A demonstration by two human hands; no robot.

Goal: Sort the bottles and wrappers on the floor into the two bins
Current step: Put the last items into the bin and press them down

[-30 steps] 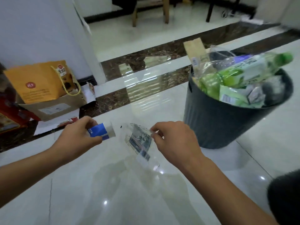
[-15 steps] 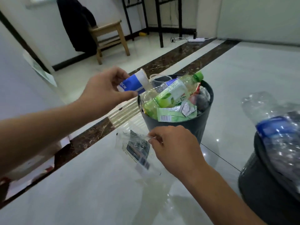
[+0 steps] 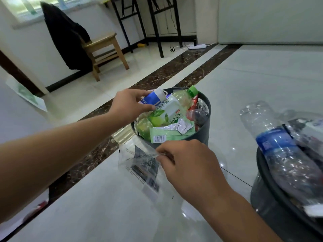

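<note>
A blue-and-white wrapper (image 3: 153,100) is pinched in the left hand (image 3: 129,105) over the heaped far bin (image 3: 204,135), evidently for dropping in. A clear wrapper (image 3: 139,163) is pinched by the right hand (image 3: 188,165) just near of that bin, probably to follow. Clear bottles (image 3: 286,154) are heaped in the right bin (image 3: 267,206).

Far bin (image 3: 204,135), near bin (image 3: 267,206) on floor (image 3: 253,81)

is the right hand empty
No, the right hand pinches a clear wrapper in front of the bin.
</note>
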